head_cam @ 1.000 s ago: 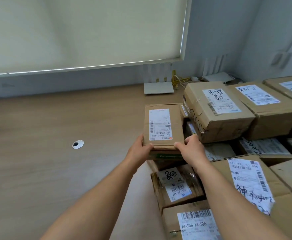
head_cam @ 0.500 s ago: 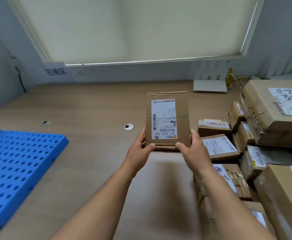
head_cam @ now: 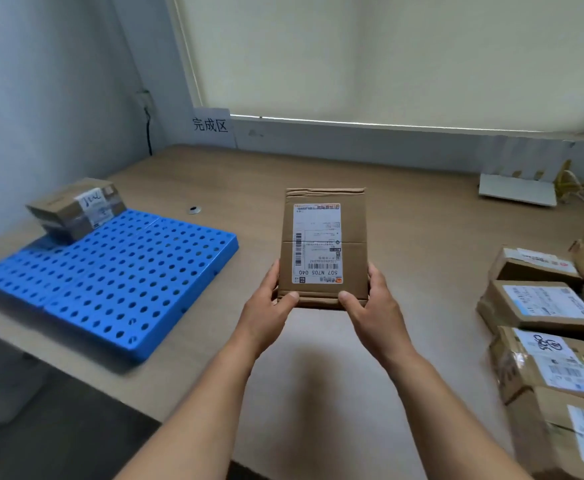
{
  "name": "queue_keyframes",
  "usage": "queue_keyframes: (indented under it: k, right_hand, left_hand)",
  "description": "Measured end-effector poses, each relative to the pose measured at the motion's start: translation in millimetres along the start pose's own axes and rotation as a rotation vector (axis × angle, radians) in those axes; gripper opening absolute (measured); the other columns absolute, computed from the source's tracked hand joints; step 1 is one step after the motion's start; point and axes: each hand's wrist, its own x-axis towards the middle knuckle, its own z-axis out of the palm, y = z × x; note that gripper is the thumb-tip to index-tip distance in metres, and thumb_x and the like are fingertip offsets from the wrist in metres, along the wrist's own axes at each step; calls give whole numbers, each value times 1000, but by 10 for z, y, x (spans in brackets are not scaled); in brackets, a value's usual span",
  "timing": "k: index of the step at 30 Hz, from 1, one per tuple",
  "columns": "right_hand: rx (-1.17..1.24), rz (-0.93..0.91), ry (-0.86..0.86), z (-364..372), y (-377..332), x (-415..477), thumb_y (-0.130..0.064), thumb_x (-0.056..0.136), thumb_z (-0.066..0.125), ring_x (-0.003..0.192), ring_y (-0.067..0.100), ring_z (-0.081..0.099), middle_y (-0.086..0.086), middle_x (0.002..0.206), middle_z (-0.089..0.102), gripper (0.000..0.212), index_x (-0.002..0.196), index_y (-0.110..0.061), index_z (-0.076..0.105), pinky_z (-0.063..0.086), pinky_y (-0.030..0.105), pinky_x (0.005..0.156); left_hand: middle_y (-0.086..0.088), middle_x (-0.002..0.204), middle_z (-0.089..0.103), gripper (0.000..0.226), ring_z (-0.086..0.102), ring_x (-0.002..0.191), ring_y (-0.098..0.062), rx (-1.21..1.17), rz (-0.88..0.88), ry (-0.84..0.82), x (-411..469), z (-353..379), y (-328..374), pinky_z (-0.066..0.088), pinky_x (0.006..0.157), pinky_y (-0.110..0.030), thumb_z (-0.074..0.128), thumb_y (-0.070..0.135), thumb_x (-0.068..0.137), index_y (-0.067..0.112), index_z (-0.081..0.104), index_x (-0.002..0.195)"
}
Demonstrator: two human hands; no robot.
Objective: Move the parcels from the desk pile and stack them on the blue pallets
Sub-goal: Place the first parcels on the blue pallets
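**Transfer stage.** The flat brown cardboard parcel with a white shipping label [head_cam: 323, 247] is held in the air above the pale wooden surface [head_cam: 422, 230]. It sits between the pile of brown cardboard parcels [head_cam: 543, 306] at the right edge and the blue perforated plastic pallets [head_cam: 117, 271] at the left. The left hand [head_cam: 266, 308] and right hand [head_cam: 377, 308] grasp its near end, one at each corner. The fingers [head_cam: 274, 271] wrap the side edges and the thumbs press on the top face.

Compared with half a second before, the view has swung left. The pallets, then only partly visible at the left margin, now show almost whole. A taped brown parcel [head_cam: 76, 211] lies on their far-left corner, and the pile has slid toward the right margin. One second before, the held parcel was just leaving the pile. The two-handed grasp looks unchanged throughout.

Judged from this, the pick-up is complete and the carry is well under way. Setting the parcel down on the pallets, perhaps beside or on the taped one, is not yet done.
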Motion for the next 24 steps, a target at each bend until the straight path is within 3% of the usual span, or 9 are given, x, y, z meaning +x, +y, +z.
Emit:
queue_keyframes:
  k: [4,7,10,19,24]
  right_hand:
    - [-2,-49,-70,618,-377,-257,-21,87,60,112,19,54,0,128,56,62,142,-23,32,44,32,94]
    - [-8,-83,-120,1093,-643,-449,-22,88,60,112,19,54,0,127,56,60,141,-23,32,44,30,92]
    - [3,-117,-171,1558,-888,-622,-22,88,60,109,19,55,0,126,57,58,140,-23,34,43,28,88]
    - [12,-169,-318,2753,-1449,-1017,-24,89,61,115,16,52,-1,131,54,60,142,-22,33,39,25,91]
    - [8,-191,-378,3201,-1644,-961,-26,89,61,116,14,52,-5,132,54,60,142,-25,32,42,32,99]
  left_hand:
    - [29,116,49,63,48,100,15,33,-19,82,-308,-715,-190,34,91,-11,49,12,95,42,23,143]
    - [14,134,44,62,40,114,2,41,-55,137,-511,-1232,-399,31,99,-20,49,17,96,33,19,148]
    - [11,142,41,62,39,123,-3,42,-80,195,-675,-1739,-644,29,106,-26,50,19,96,31,20,149]
    - [14,139,47,63,42,129,-8,45,-179,393,-1060,-2961,-1272,28,105,-21,55,20,91,37,29,146]
    - [10,142,45,62,41,130,-9,-18,-199,452,-1056,-3336,-1462,27,112,-29,55,17,91,28,28,147]
